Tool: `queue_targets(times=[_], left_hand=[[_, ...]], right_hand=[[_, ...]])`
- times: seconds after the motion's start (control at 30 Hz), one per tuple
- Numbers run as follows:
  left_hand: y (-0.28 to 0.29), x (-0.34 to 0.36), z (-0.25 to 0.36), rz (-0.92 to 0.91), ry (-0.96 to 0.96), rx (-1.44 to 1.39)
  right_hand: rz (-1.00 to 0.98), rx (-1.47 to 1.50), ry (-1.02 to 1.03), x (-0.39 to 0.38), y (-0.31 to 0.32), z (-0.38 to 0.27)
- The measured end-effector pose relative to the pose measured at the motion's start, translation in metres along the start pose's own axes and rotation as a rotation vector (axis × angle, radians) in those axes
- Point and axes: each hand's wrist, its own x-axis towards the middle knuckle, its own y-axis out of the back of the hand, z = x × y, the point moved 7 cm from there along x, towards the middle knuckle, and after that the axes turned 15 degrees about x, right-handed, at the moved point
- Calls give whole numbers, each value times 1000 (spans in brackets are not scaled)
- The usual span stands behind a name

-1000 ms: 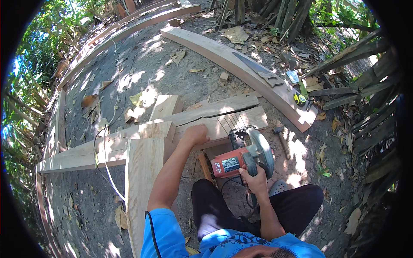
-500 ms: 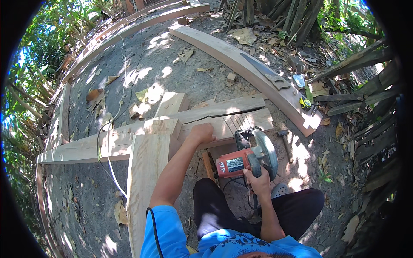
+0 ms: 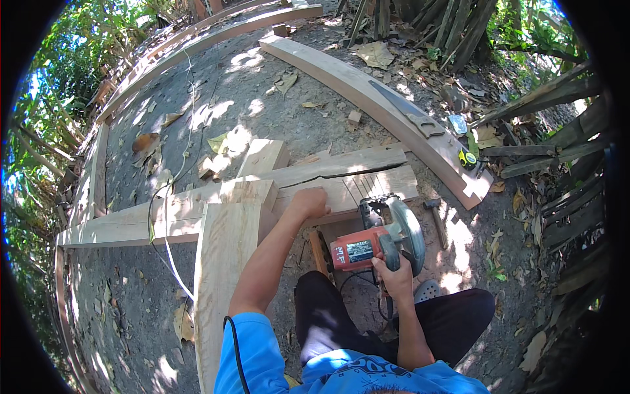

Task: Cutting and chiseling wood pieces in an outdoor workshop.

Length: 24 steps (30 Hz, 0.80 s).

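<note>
My right hand (image 3: 395, 279) grips the rear handle of a red and grey circular saw (image 3: 357, 251). The saw's round guard faces right, and its front base reaches the end part of a timber beam (image 3: 384, 185). Several thin dark lines run across the beam's top just ahead of the saw. My left hand (image 3: 311, 203) rests closed on that same beam, left of the saw; its fingers are curled, and whatever may be inside them is hidden. A second, cracked beam (image 3: 367, 159) lies alongside, just beyond. A thick timber (image 3: 226, 262) stretches toward me beside my left arm.
A hammer (image 3: 435, 220) lies right of the saw. On a long beam (image 3: 328, 75) at the far right rest a handsaw (image 3: 413, 115) and a yellow tape measure (image 3: 467, 158). A white cord (image 3: 172, 253) crosses the ground at left. Wooden fence slats (image 3: 577, 190) stand at right.
</note>
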Motion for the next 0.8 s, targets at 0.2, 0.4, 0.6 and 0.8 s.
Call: queue_targets(times=[0.2,0.4,0.6,0.8], left_hand=[[-4,2,-2,-2,-6,4],[-4,1,-2,-3,0,-3],[4,-2,0,6,13,-10],[0,-2,0,-75,-6,9]], right_hand=[[-13,15,-14,-1,-1,0],[-15,-11,3,0,0,2],[-11,1,-13,0,0,2],[-4,24,-23,0,0,4]])
